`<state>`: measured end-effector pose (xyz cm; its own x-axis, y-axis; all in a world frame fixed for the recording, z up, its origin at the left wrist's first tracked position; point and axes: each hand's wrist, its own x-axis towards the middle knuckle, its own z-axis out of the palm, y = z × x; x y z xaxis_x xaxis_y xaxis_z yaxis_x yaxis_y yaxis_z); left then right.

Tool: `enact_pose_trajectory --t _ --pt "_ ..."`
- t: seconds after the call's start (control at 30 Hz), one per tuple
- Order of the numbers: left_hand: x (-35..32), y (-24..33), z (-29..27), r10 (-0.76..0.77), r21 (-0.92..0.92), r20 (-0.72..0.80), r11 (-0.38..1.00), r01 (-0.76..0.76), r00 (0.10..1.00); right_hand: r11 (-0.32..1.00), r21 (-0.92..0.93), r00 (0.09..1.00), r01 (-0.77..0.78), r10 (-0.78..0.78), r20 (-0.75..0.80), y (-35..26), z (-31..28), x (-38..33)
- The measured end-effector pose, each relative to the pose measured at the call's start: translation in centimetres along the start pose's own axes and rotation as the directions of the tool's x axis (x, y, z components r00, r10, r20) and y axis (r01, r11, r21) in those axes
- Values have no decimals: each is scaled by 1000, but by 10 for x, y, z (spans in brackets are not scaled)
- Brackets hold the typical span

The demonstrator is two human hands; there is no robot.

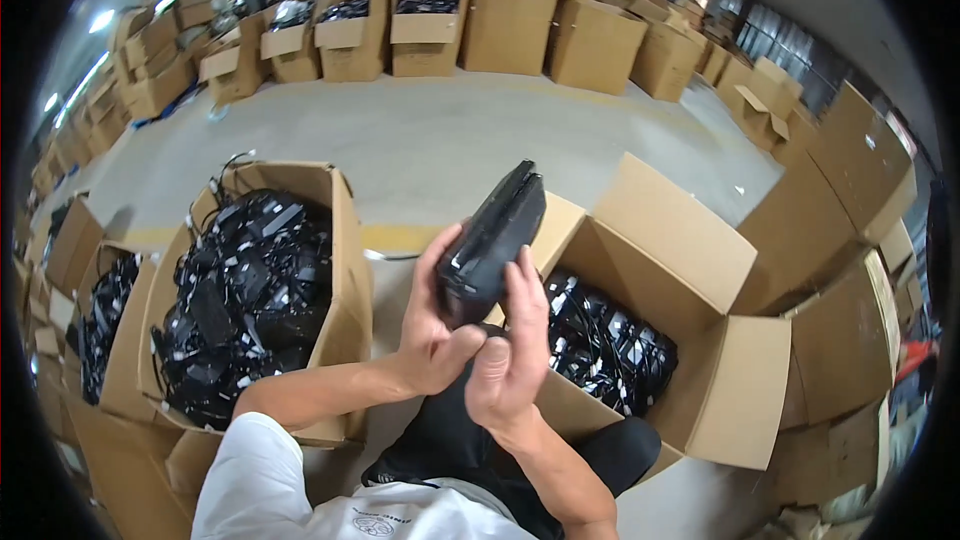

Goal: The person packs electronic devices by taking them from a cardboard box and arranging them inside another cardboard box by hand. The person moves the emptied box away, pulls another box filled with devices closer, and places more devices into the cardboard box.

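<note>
A long black power adapter point(495, 240) is held up in front of me, tilted with its far end up and to the right. It has a lengthwise groove, and I cannot tell whether it is one piece or two side by side. My left hand point(432, 325) is closed around its left side and near end. The fingers of my right hand point(512, 340) press on its right side, and the thumbs of both hands come close together below it. A thin cable with a pale end point(375, 256) sticks out to the left of my left hand.
An open carton point(350, 270) at the left is heaped with black adapters and cables. To the right, another open carton point(735, 390) with spread flaps holds black adapters and cables lower down. Large cartons point(508, 30) line the far side of the grey floor point(450, 130); more stand at both sides.
</note>
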<state>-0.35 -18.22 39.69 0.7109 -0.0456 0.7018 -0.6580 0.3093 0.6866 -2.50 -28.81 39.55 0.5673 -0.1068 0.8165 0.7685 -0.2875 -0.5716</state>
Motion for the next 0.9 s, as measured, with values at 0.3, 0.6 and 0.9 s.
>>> enact_pose_trajectory --t 0.3,0.6,0.9 --pt "54 -16 19 -501 -352 12 808 472 866 959 -122 945 -257 223 -237 18 -108 48" --pt "90 -92 73 -543 -284 450 666 690 709 957 -133 941 -259 219 -258 92 -159 79" --pt "102 -171 92 -409 -199 450 820 536 794 821 -130 812 -556 570 123 126 -223 91"
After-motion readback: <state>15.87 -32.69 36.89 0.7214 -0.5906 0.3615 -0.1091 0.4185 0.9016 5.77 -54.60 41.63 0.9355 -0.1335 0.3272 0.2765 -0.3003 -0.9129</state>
